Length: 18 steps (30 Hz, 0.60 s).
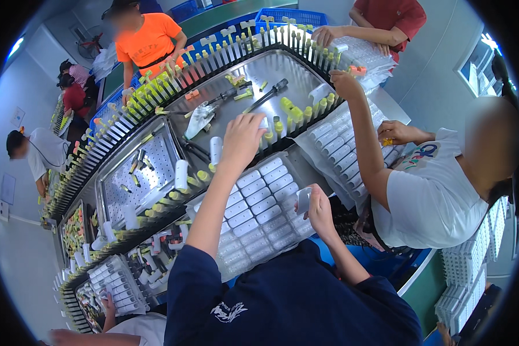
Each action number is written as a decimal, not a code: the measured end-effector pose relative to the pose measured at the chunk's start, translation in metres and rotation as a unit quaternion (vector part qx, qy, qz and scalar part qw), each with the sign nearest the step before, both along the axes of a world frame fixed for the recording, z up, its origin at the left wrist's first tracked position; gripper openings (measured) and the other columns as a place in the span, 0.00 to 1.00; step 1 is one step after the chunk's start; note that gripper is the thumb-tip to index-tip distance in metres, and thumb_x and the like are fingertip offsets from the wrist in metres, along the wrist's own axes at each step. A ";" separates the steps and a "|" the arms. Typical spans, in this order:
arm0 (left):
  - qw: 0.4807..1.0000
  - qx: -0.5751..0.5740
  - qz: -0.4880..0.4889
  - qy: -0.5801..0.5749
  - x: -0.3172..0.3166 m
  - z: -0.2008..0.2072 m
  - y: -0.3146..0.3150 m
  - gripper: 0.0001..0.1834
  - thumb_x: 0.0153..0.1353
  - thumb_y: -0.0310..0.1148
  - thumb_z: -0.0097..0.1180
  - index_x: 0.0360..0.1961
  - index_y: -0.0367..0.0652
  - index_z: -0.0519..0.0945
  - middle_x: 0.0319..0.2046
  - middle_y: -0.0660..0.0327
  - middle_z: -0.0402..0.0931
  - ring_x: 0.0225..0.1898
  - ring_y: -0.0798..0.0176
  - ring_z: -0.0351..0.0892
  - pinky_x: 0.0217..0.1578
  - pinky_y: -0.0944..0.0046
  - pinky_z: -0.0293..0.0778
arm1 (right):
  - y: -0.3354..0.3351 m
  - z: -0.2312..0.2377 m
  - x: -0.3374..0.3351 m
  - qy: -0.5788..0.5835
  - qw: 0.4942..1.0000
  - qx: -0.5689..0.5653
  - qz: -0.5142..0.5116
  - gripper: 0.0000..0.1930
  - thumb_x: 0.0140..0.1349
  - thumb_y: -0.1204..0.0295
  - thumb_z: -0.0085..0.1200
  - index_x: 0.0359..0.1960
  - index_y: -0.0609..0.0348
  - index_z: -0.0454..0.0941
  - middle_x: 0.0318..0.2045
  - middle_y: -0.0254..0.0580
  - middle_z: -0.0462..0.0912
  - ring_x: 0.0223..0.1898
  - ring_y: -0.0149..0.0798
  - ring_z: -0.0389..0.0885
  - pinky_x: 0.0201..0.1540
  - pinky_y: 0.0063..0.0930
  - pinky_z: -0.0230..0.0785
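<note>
My left hand [243, 138] reaches out over the edge of the conveyor line, its fingers closed on a small white plastic part [264, 123] beside the yellow-green pegs [278, 124]. Nearer to me, my right hand [317, 212] grips a white plastic cover [304, 200] between thumb and fingers, above the right side of a clear blister tray [282, 235]. Rows of white oblong covers [261, 196] fill the far part of that tray. Its near pockets look bare. The tray lies between me and the line.
Black upright holders [225, 55] ring metal trays [254, 75] bearing loose parts and black-handled tools [274, 89]. To my right, a white-sleeved person [432, 179] reaches across another filled tray [334, 141]. Other workers stand opposite, one in an orange shirt [150, 43].
</note>
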<state>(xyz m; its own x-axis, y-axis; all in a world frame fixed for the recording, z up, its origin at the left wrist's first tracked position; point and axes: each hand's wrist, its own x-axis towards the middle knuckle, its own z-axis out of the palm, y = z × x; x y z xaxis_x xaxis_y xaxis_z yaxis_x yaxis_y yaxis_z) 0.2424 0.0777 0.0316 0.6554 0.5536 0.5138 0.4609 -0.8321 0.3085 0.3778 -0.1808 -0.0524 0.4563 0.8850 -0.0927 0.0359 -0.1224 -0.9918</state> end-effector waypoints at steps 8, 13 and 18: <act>0.988 -0.014 0.142 0.062 -0.034 -0.039 -0.012 0.25 0.62 0.47 0.70 0.54 0.46 0.78 0.44 0.55 0.78 0.49 0.46 0.80 0.44 0.46 0.80 | 0.026 0.030 -0.003 0.112 0.993 0.027 0.028 0.19 0.86 0.58 0.41 0.56 0.64 0.72 0.39 0.46 0.87 0.34 0.34 0.90 0.22 0.28 0.79; 0.963 -0.030 0.249 0.100 -0.062 -0.034 -0.024 0.28 0.60 0.46 0.71 0.57 0.46 0.77 0.44 0.54 0.77 0.49 0.46 0.80 0.45 0.47 0.81 | 0.112 0.055 -0.038 0.117 0.990 0.076 -0.003 0.20 0.79 0.63 0.57 0.60 0.69 0.73 0.44 0.48 0.85 0.36 0.35 0.90 0.31 0.37 0.90; 0.963 0.129 0.237 0.001 -0.115 -0.040 -0.046 0.35 0.60 0.41 0.73 0.67 0.43 0.75 0.58 0.50 0.79 0.60 0.42 0.78 0.60 0.46 0.76 | 0.180 0.045 -0.058 0.017 0.992 0.086 -0.095 0.25 0.76 0.60 0.61 0.56 0.74 0.70 0.38 0.47 0.82 0.34 0.36 0.87 0.24 0.34 0.88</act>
<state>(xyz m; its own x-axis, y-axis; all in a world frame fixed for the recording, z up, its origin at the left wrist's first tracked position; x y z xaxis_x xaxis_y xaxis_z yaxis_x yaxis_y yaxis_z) 0.1277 0.0315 -0.0079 0.3609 0.6456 0.6730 0.8085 -0.5763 0.1192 0.3197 -0.0011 -0.0075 0.6157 0.7872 0.0336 -0.0053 0.0469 -0.9989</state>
